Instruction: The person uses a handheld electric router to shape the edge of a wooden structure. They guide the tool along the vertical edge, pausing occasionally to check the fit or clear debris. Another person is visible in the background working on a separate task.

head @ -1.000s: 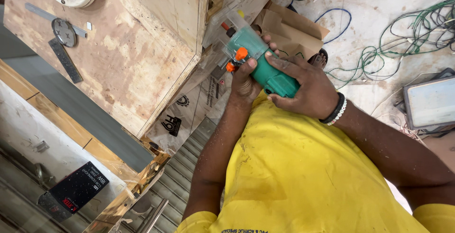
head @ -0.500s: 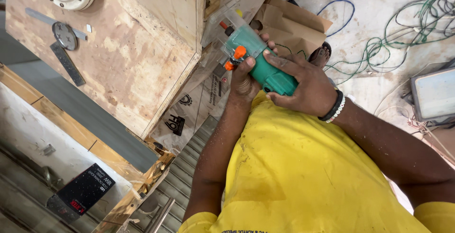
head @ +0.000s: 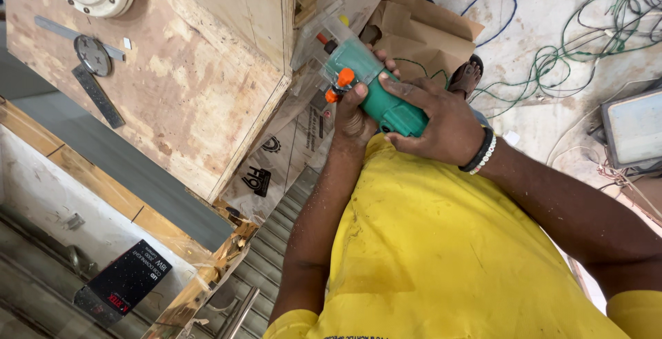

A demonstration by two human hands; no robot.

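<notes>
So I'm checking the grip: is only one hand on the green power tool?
No: both the left hand and right hand clasp the green power tool.

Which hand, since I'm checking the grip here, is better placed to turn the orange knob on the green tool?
Left. The left hand already has its fingertips on the orange knob, while the right hand is wrapped around the green tool, steadying it.
</notes>
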